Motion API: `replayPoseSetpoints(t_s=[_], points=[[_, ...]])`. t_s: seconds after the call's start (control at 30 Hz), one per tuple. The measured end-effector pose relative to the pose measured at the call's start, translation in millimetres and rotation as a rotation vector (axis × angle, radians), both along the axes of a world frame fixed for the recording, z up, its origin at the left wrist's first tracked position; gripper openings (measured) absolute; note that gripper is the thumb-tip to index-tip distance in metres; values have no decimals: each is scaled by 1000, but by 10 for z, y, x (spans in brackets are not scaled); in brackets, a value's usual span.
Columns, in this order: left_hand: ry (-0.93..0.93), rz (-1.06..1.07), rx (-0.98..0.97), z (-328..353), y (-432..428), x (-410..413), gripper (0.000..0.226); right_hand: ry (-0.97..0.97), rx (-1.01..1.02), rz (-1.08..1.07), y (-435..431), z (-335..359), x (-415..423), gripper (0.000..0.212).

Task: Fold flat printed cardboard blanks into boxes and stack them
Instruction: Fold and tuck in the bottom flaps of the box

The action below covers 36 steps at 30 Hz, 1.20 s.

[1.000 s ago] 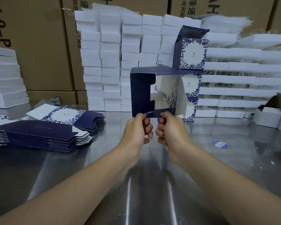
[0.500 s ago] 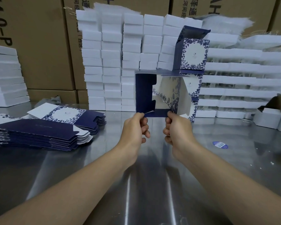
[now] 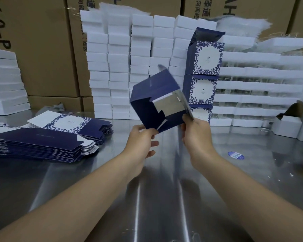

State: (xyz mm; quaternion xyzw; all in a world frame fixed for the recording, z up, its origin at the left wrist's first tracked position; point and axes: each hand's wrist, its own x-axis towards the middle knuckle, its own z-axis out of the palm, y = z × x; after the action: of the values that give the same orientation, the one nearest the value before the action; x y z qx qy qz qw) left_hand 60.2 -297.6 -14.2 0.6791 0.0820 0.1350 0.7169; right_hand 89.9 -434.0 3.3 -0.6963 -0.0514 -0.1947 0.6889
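Though blurred at its edges, plainly held clear of the desk: a half-formed navy box, tilted one corner down, open end toward the camera, pale inside showing. Pinched at its lower left corner by the left hand, thumb on the near face, remaining fingers loosely spread below. Gripped at the lower right corner by the right hand, thumb on the near side, fingers wrapped out of sight behind a side flap. Placed dead centre, at 12 o'clock from both wrists.

At 9 o'clock on the desk, lying flat: two piles of printed blanks, the nearer navy side up, the farther showing a floral panel. At 1 o'clock, just behind the held box: a column of finished floral boxes, three visible, the top one with its lid flap open. From 11 to 3 o'clock, stacked rows of white blocks. Behind those, brown shipping cartons. At 3 o'clock, a small white carton with its flaps open; nearer, a round blue sticker lying on the desk.
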Motion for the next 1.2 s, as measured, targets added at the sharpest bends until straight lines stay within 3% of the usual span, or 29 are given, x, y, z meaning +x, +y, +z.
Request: replayPoseSetpoints(t_s=[0.1,0.2,0.37,0.47,0.57,0.73,0.93,1.03,1.2], points=[[-171,123,223,-12,92,35,91,-54,-100,-30,-69,-28,55,36],[-389,164,352,18,135,42,110,-45,-99,-55,-154,-39,139,42],[-552,194,501,3,179,30,87,-128,-409,-119,-277,-38,173,51],[-538,181,539,-21,206,46,60,-203,-542,-166,-295,-75,179,49],[-495,237,565,-45,226,49,60,-313,-608,-231,-287,-94,178,40],[-487,249,497,-46,246,55,53,-477,-621,-181,-286,-73,161,30],[-522,86,210,13,163,3,37,-421,-371,-157,-288,-24,175,42],[-496,75,210,6,151,18,28,-416,-325,-165,-289,9,147,42],[-303,-89,123,-44,150,72,55,-515,-331,-147,-225,38,55,39]])
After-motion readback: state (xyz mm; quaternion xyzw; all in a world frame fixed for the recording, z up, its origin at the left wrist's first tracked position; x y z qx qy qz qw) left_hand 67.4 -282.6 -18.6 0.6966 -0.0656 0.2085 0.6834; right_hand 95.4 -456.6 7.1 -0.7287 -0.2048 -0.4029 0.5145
